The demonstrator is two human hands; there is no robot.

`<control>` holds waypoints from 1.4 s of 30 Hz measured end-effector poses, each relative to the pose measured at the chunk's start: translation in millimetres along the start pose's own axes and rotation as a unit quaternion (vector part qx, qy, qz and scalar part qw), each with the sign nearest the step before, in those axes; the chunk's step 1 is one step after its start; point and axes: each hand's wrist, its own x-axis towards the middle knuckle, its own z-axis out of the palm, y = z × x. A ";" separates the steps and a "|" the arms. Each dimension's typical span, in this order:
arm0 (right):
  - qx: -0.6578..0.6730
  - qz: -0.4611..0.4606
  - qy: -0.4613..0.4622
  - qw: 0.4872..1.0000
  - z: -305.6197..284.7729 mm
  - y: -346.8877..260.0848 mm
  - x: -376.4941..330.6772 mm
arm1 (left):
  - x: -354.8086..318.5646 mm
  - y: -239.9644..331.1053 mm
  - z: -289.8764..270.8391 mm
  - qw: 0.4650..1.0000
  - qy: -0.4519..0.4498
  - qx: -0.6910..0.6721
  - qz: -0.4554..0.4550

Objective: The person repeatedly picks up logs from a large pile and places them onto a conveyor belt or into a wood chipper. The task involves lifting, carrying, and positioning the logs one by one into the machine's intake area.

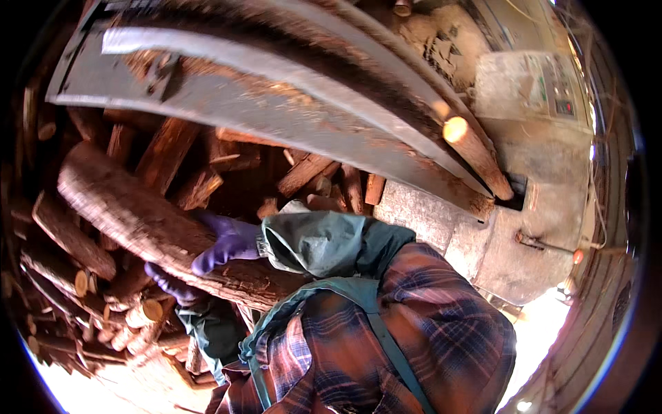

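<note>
A thick, bark-covered log lies slantwise across my front, its near end against my apron. My right hand, in a purple glove, is on its upper side with the thumb and fingers spread around the bark. Below the log, my left hand, also purple-gloved, grips its lower edge; part of that hand is hidden under the wood. Green sleeve covers reach over both forearms. Beyond the log runs a long grey metal trough with sawdust and wood bits in it.
Cut logs are heaped at the left and under the trough. One round log rests at the trough's right end, beside a machine housing. A lever with an orange knob sticks out at the right. A control panel stands behind.
</note>
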 end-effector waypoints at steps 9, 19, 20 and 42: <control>-0.466 -0.115 -0.040 0.876 -110.0 -271.7 -177.9 | 206.5 184.8 106.5 -0.021 0.307 0.891 0.334; -0.534 -0.002 0.242 0.810 -281.5 -237.6 -316.4 | 44.6 190.2 66.7 -0.516 0.500 0.557 0.415; -0.545 0.029 0.286 0.788 -295.7 -230.2 -333.7 | 36.9 166.9 57.2 -0.529 0.498 0.508 0.462; -0.657 0.024 -0.049 0.752 233.2 56.9 675.8 | -253.4 -311.8 -267.3 -0.589 0.346 -0.356 0.638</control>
